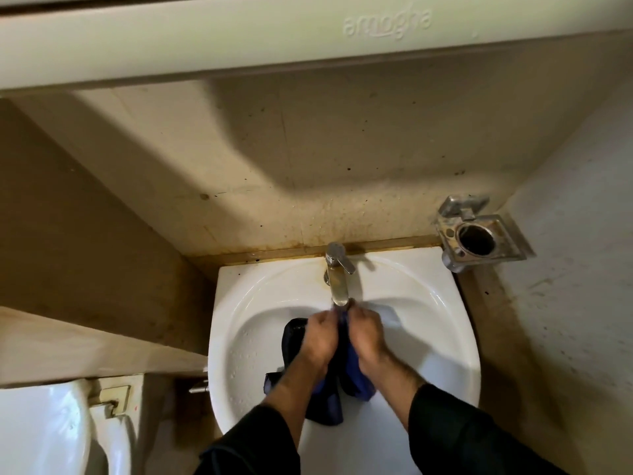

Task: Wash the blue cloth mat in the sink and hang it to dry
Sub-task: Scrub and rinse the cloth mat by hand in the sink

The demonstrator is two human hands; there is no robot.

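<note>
Both hands are bunched up right under the spout of the chrome faucet [337, 279], inside the white sink [445, 330]. Left hand [320, 335] and right hand [366, 334] each grip a fold of the blue cloth mat [356, 375], which hangs down into the basin below the faucet, looking wet and dark.

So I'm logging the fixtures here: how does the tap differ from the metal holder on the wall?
The tap stands on the sink rim, its spout reaching over the basin; the holder is fixed to the side wall. The tap is slim and shiny; the holder is square, grimy, with an empty round hole. Both are metal.
</note>
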